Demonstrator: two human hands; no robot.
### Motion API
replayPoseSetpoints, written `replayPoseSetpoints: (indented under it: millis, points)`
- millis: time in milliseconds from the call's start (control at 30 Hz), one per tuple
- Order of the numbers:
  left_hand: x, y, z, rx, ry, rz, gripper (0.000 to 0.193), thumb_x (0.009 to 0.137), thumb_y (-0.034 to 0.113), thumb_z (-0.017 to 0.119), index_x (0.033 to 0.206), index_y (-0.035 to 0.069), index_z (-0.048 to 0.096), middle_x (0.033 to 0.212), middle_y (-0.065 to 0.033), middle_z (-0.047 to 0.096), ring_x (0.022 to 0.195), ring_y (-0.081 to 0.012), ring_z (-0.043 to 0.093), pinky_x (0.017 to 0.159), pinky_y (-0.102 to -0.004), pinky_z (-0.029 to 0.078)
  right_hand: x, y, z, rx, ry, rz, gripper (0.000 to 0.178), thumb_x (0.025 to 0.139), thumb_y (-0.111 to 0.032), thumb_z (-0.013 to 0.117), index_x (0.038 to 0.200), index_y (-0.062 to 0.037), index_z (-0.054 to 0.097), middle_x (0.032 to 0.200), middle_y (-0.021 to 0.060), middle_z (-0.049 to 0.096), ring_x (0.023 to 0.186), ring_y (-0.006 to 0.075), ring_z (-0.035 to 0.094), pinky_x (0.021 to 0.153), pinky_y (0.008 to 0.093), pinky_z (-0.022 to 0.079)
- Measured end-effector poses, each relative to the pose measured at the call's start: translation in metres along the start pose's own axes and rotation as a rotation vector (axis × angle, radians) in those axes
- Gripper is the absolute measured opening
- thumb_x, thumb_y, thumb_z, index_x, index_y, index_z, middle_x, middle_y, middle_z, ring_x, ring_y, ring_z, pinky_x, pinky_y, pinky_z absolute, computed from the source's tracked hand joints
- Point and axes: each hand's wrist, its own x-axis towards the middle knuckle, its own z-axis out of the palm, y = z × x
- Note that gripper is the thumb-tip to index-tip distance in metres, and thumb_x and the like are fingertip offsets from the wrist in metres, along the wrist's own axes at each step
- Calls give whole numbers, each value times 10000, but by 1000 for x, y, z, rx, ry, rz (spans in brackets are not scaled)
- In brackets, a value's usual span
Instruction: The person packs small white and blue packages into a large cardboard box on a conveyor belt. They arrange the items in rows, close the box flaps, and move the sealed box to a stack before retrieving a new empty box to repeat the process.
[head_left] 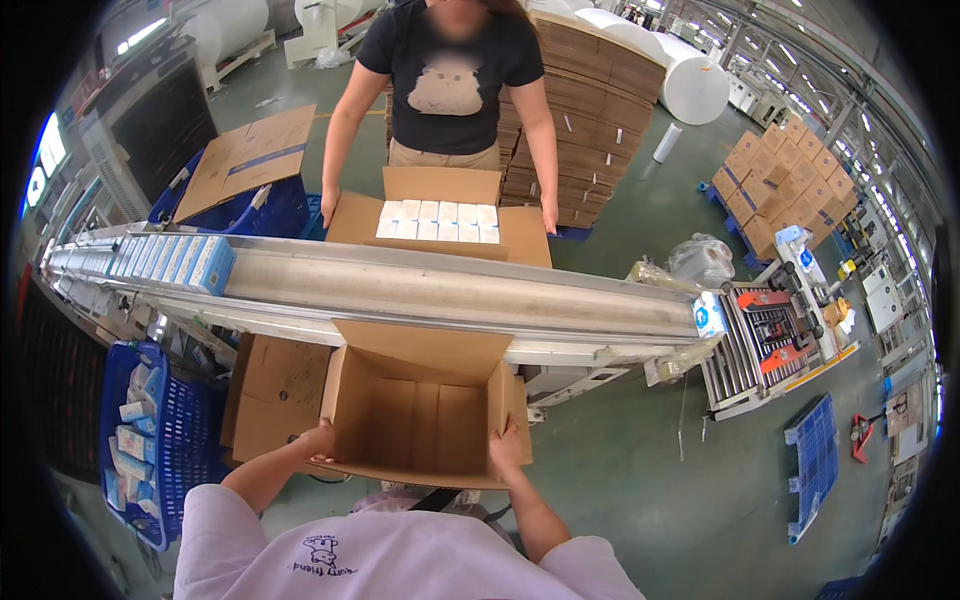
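Note:
An open cardboard box (425, 400) with nothing inside stands in front of me against the near side of the conveyor, its far flap raised. At its left near edge, my left hand (318, 440) grips the cardboard. My right hand (507, 447) has its fingers closed on the right side of the same box. Across the conveyor belt (440, 295), a person in a black T-shirt (445, 90) holds the sides of another open box (440, 180), filled with rows of white packs (437, 222).
A row of blue-and-white packs (175, 260) sits on the belt's left end, with one pack (709, 315) at its right end beside a roller section (745, 350). A blue basket of packs (175, 450) and folded cardboard (280, 400) are at my left. A blue pallet (815, 465) lies at right.

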Motion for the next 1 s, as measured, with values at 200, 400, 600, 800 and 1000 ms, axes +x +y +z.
replayPoseSetpoints:
  millis: [200,400,600,800,1000]
  points:
    - [30,-12,7,123,-165,24,630,683,290,720,1115,-64,426,811,-111,668,681,-203,652,671,-350,520,-3,5,-1,123,-67,7,621,787,-171,545,1338,-50,283,1272,235,423,1096,402,472,919,438,394]
    - [11,0,-2,-46,-163,115,114,754,198,616,807,115,673,814,-34,683,688,-151,655,616,-313,511,-2,8,-5,39,-25,-2,636,775,-163,542,1331,-12,274,1319,233,368,1176,390,401,969,423,355]
    - [37,-35,6,7,-286,-28,263,714,233,686,904,78,590,882,-113,625,748,-256,619,566,-378,514,-15,4,-5,26,-30,-116,646,759,-114,552,1321,29,267,1296,252,373,1157,414,392,985,437,328]
    - [-42,2,2,-92,69,97,697,634,291,781,1090,-60,388,864,-215,624,849,-338,616,676,-407,500,-17,14,-2,15,-22,-135,643,755,-86,534,1321,39,256,1303,254,363,1160,403,397,981,438,332]
    - [-41,-10,11,-100,190,245,722,682,248,752,1063,-129,270,650,-152,614,559,-233,629,490,-373,505,-12,2,-9,-186,44,-227,709,749,-115,562,1343,49,211,1316,291,326,1205,431,333,1019,448,269]
